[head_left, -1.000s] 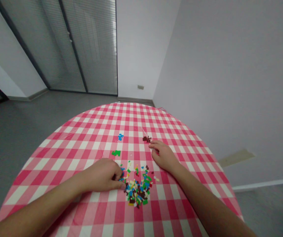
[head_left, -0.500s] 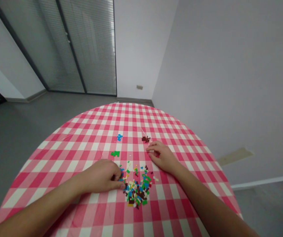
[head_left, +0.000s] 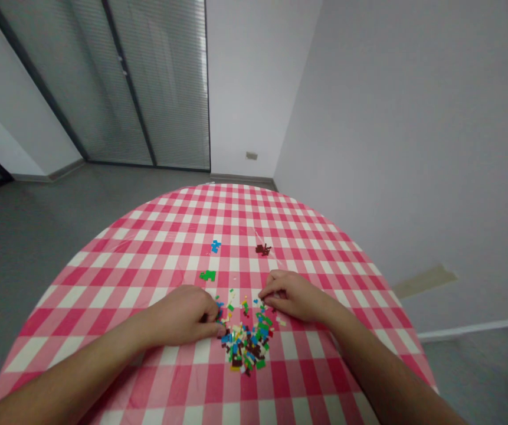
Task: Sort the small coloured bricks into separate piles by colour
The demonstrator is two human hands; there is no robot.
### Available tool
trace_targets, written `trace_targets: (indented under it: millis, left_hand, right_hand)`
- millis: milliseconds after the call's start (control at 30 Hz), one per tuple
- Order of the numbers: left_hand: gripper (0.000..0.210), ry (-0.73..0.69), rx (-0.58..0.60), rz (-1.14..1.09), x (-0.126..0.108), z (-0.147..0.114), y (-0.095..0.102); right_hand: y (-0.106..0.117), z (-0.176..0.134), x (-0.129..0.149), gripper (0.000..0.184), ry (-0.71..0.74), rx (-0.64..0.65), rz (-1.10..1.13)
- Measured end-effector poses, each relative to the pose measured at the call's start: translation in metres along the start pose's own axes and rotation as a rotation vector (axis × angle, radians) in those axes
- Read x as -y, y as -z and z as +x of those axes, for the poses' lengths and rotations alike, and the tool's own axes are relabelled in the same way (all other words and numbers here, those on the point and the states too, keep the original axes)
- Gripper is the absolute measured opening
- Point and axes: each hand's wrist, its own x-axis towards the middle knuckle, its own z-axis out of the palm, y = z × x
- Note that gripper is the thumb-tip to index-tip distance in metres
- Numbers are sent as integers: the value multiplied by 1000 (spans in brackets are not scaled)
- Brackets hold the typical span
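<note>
Small toy building bricks in mixed colours lie in a loose pile on the checked tablecloth. Against the pile's left edge rests my left hand, its fingers curled and the thumb stretched toward the bricks; what its fingertips hold, if anything, is hidden. At the upper right of the pile, my right hand has thumb and forefinger brought together on a small dark brown brick, partly covered by the fingers. Farther back are a cluster of brown bricks, a blue cluster and a green cluster.
The round table wears a red-and-white checked cloth. A glass partition with blinds stands beyond it at the left. A pale wall runs along the right side.
My right hand has moved toward me from beside the brown cluster to the pile's upper right edge, and its fingertips have closed. My left hand has hardly moved.
</note>
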Motion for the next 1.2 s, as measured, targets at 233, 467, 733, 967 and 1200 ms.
trace_targets:
  millis: [233, 467, 733, 967, 1200]
  left_hand:
    - [45, 12, 6, -9, -2, 0, 1]
    - [45, 10, -6, -1, -2, 0, 1]
    - [47, -20, -23, -20, -1, 0, 0]
    - [46, -20, -22, -32, 1, 0, -2]
    - [46, -16, -15, -29, 2, 0, -2]
  right_hand:
    - [1, 2, 5, 16, -35, -48, 42]
    - [-9, 2, -6, 16, -165, -199, 170]
    - [-27, 7, -12, 6, -155, -511, 380]
    - [-14, 10, -19, 11, -238, -509, 53]
    - [-9, 11, -26, 18, -253, -428, -144]
